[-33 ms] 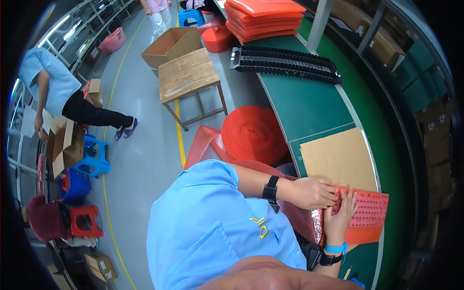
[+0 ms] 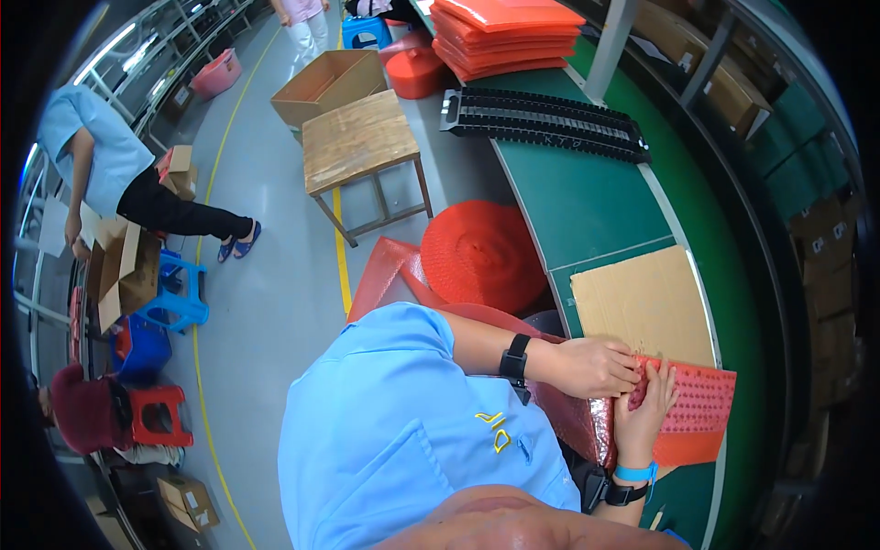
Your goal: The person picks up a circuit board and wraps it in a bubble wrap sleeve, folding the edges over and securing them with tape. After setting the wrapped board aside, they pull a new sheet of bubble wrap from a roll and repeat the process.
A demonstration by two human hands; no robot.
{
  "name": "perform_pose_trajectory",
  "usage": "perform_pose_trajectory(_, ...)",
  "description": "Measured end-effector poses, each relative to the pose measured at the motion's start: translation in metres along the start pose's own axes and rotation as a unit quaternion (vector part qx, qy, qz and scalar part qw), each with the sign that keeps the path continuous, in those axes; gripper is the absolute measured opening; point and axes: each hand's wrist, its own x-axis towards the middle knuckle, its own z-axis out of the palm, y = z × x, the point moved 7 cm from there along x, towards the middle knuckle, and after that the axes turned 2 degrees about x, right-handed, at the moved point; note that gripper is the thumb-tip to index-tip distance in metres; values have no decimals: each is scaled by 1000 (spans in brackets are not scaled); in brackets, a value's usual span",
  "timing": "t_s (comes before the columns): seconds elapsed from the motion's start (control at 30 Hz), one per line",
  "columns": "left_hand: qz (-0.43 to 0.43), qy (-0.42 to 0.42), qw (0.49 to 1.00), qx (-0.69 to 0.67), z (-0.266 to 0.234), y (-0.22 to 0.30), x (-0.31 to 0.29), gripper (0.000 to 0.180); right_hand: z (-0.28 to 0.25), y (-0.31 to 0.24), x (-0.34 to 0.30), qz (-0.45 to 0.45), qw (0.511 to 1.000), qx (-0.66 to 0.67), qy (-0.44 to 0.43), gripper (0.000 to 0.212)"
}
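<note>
While both hands press flat on the red bubble wrap [image 2: 701, 403] at 4 o'clock, left hand [image 2: 591, 367] and right hand [image 2: 646, 408] open-palmed, wrapping appears underway; the next move likely calls for folding the sheet beside the cardboard [image 2: 646, 302].

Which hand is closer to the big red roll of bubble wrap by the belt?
The left hand. It lies just beyond the red roll, at the cardboard sheet's near edge. The right hand rests flat on the red bubble-wrap piece, farther from the roll.
</note>
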Motion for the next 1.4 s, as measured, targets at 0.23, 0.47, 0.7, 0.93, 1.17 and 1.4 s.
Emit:
perform_pose_trajectory(0.23, -41, 35, 998, -41, 4, -4, -2, 27, -14, -1, 4, -8, 999, 39, -16, 55)
perform_pose_trajectory(0.47, -57, -5, 996, -73, 2, -1, -1, 31, -107, -48, 5, -41, 835, 549, 11, 45)
perform_pose_trajectory(0.7, -31, 5, 995, -92, -12, -9, 6, 25, -155, -167, 20, -284, 548, 785, -55, 59)
perform_pose_trajectory(0.93, -86, -26, 995, -37, -4, -12, 4, 26, -172, -143, 7, -215, 580, 783, 66, 55)
perform_pose_trajectory(1.17, -86, -24, 994, -62, 5, -6, 10, 27, -176, -140, -1, -153, 596, 778, 125, 51)
perform_pose_trajectory(1.4, -73, -14, 996, -52, -5, -14, 9, 26, -182, -146, 8, -109, 608, 770, 158, 49)
